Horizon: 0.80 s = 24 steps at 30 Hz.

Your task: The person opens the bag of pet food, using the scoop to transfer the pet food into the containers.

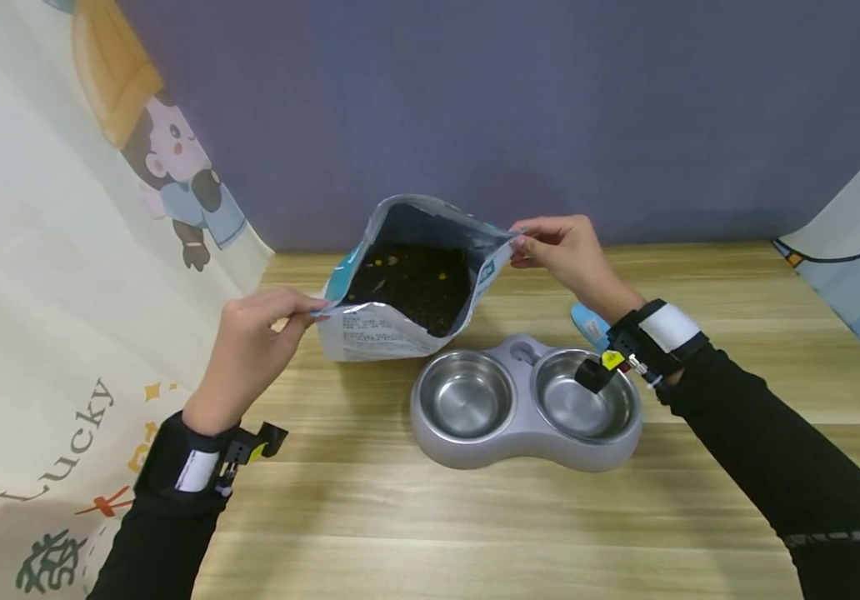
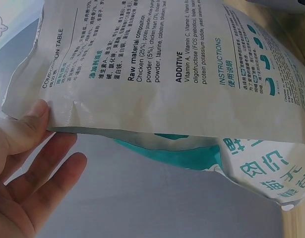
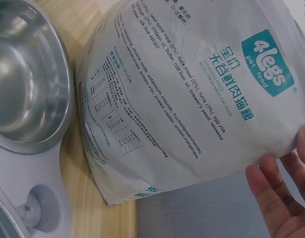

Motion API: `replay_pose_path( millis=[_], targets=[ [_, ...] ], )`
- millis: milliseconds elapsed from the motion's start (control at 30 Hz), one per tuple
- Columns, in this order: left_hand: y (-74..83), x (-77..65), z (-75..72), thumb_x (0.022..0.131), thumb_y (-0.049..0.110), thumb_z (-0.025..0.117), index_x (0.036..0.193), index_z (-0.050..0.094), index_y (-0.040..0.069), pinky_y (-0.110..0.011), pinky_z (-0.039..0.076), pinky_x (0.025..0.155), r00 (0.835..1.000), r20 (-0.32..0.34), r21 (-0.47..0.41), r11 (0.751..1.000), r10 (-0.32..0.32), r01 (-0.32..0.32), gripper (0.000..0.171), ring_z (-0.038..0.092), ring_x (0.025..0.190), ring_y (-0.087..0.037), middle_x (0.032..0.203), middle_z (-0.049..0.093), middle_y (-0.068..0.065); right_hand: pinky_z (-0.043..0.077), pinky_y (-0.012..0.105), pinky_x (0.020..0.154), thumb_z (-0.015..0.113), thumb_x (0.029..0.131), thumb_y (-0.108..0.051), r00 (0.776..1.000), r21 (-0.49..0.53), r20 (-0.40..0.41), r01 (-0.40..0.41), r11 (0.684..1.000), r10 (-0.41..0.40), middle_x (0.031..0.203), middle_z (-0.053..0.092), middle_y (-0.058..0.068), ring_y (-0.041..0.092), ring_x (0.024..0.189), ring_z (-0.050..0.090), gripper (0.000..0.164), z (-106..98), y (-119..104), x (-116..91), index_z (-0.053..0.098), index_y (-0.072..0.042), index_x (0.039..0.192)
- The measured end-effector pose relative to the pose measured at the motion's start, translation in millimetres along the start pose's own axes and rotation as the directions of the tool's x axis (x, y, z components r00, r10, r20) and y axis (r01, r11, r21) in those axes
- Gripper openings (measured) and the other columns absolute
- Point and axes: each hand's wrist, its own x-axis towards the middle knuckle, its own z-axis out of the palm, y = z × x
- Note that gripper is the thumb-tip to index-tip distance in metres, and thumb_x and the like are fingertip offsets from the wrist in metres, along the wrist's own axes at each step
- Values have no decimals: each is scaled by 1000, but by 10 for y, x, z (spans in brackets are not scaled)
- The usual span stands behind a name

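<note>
A silver and teal bag of cat food (image 1: 373, 333) stands with its mouth spread wide, dark kibble (image 1: 415, 279) with a few yellow bits showing inside. My left hand (image 1: 257, 342) pinches the left corner of its rim between thumb and fingers. At the opposite corner, my right hand (image 1: 565, 254) pinches the rim the same way. Printed text covers the bag panel (image 2: 142, 74) in the left wrist view, and a "4Legs pet food" logo (image 3: 268, 63) shows in the right wrist view. Just in front of the bag is a grey double pet bowl (image 1: 523, 446) with two steel basins.
A blue flat object (image 1: 590, 325) lies behind the right basin, partly hidden by the right wrist. The wooden table (image 1: 475, 533) meets a grey-blue backdrop (image 1: 512, 108) at the rear. A printed white curtain (image 1: 40, 292) hangs along the left side.
</note>
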Motion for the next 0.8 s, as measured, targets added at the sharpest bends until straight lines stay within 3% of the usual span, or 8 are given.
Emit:
replay_pose_path(
  millis=[133, 300, 467, 800],
  targets=[
    [10, -16, 3, 74, -21, 68, 88, 72, -3, -17, 42, 59, 1000, -2, -8, 1000, 7, -7, 23, 67, 71, -24, 82, 71, -10, 57, 31, 71, 62, 87, 6, 1000, -7, -1, 3, 1000, -3, 84, 70, 2, 14, 71, 68, 19, 18, 18, -6, 75, -7, 88],
    [20, -44, 12, 70, -23, 69, 88, 73, -2, -20, 48, 62, 1000, -2, -1, 1000, 15, -15, 28, 68, 73, -22, 82, 71, -9, 57, 28, 72, 61, 87, 8, 1000, -1, 16, 24, 1000, -24, 84, 70, 1, 11, 73, 68, 21, 40, 51, -18, 75, -7, 88],
    [15, -50, 15, 72, -22, 69, 88, 72, -3, -28, 54, 66, 1000, 9, 15, 1000, 18, -18, 25, 68, 74, -23, 83, 71, -10, 56, 28, 73, 59, 87, 12, 997, 40, 46, 58, 998, -59, 86, 69, 2, 11, 77, 68, 25, 67, 63, -15, 75, -8, 88],
    [23, -56, 14, 73, -21, 68, 87, 72, -2, -29, 54, 66, 1000, 7, 14, 1000, 26, -26, 24, 68, 75, -24, 83, 71, -9, 56, 32, 75, 58, 87, 13, 997, 63, 45, 63, 996, -66, 87, 69, 4, 13, 78, 68, 26, 129, 82, 15, 75, -7, 87]
  ],
)
